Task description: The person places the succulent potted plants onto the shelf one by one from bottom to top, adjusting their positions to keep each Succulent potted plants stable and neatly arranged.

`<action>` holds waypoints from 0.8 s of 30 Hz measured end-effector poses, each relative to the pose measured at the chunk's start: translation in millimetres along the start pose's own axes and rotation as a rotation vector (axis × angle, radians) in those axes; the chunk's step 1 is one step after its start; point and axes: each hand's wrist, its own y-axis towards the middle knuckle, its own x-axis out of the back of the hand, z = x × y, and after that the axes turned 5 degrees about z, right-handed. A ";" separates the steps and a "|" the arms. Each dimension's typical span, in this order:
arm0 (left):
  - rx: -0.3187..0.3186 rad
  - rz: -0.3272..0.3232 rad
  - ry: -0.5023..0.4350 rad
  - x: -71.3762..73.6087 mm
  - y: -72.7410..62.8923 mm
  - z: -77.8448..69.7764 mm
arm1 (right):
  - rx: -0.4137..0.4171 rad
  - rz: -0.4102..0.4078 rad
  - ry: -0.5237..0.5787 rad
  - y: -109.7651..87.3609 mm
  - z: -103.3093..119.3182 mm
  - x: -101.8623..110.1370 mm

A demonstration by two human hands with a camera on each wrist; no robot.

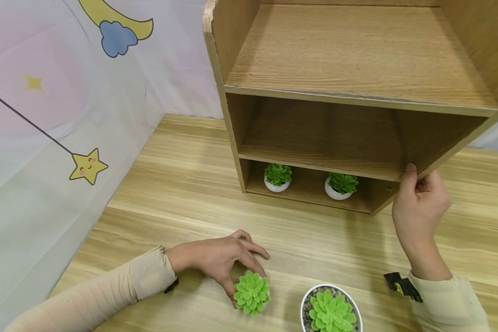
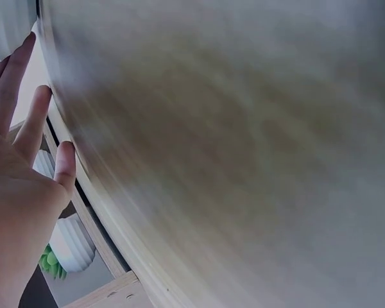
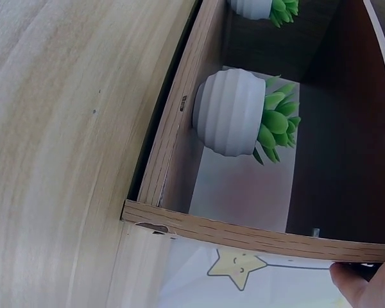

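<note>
My left hand (image 1: 226, 256) has thumb and index finger around the pot of a small light-green potted succulent (image 1: 251, 293) on the table. In the left wrist view the white ribbed side of that pot (image 2: 11, 25) shows at the upper left corner, beside the fingers. My right hand (image 1: 422, 207) grips the right side of a wooden shelf unit (image 1: 361, 99), its thumb near the front edge of the middle board. Two darker green succulents in white pots, a left one (image 1: 278, 177) and a right one (image 1: 341, 185), stand in the lowest compartment.
A larger succulent in a round white pot (image 1: 332, 310) with pebbles stands at the table's near edge, right of the left hand. Behind the wood-grain table (image 1: 182, 184) hangs a pale cloth (image 1: 120, 106) with a moon, cloud and stars printed on it.
</note>
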 end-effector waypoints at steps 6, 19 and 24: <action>-0.010 -0.030 -0.029 1.2 -1.9 -0.1 | 0.000 -0.006 0.013 0.0 -1.5 -0.4; 0.058 -0.117 -0.157 9.3 -7.0 -3.2 | -0.012 -0.017 0.021 -0.1 -1.8 -1.8; 0.091 -0.181 -0.199 13.7 -6.9 -4.4 | -0.017 -0.016 0.032 -0.1 0.0 -1.7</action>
